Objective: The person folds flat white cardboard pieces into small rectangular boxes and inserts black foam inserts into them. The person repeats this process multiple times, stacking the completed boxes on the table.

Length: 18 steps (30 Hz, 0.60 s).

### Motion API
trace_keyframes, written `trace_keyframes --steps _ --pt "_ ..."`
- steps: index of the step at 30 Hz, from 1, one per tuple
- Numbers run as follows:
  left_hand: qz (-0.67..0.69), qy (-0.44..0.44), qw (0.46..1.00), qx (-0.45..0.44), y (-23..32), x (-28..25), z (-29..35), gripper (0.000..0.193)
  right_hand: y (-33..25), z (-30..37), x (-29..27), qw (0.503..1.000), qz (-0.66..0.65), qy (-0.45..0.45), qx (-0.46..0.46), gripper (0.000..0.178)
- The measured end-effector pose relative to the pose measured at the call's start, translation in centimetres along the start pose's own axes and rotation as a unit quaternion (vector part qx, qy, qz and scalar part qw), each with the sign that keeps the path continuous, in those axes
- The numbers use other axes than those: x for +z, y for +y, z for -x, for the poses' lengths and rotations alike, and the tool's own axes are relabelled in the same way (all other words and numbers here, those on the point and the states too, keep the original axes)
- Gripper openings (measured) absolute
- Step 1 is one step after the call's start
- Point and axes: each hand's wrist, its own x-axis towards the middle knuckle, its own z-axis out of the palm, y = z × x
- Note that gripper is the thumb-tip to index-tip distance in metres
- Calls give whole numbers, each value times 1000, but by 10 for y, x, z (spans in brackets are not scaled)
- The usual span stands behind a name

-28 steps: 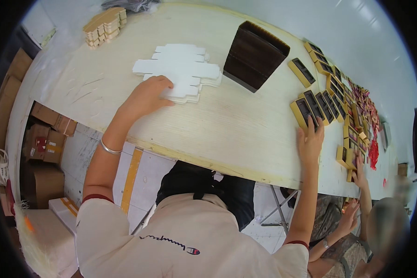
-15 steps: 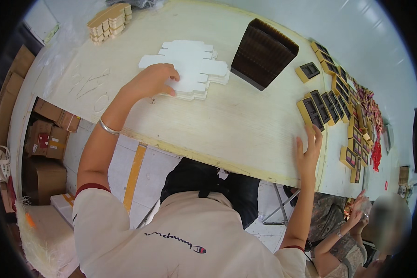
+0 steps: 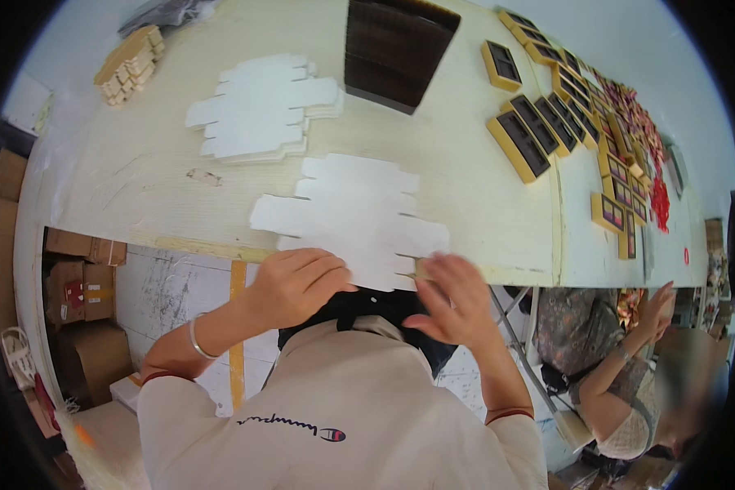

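A flat white cardboard box blank (image 3: 355,204) with cut flaps lies at the front of the table, its near end reaching past the table edge. My left hand (image 3: 296,286) has its fingers curled on the blank's near left edge, gripping it. Beside the near right flap is my right hand (image 3: 457,298), thumb apart from the fingers, slightly smeared by motion. Whether its fingertips touch the card is hard to see. Farther back on the left rests a stack of similar white blanks (image 3: 257,106).
Behind the blanks stands a dark brown stack of trays (image 3: 396,53). Gold boxes with dark inserts (image 3: 518,147) fill the right side, with red wrapped pieces beyond. Gold-topped card pieces (image 3: 131,65) lie far left. Another person's hand (image 3: 655,314) is at lower right; cartons (image 3: 86,290) sit lower left.
One blank has come off the stack toward me and lies at the table's front edge. My left hand moved nearer with it; my right hand moved left to its other side.
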Motion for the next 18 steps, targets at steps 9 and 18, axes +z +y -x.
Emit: trace_keyframes --steps 9,18 --pt "140 -129 968 -164 11 70 -49 22 11 19 1 904 -192 24 380 28" --pt "-107 -62 992 -14 21 62 -15 44 8 33 13 947 -37 39 315 27"
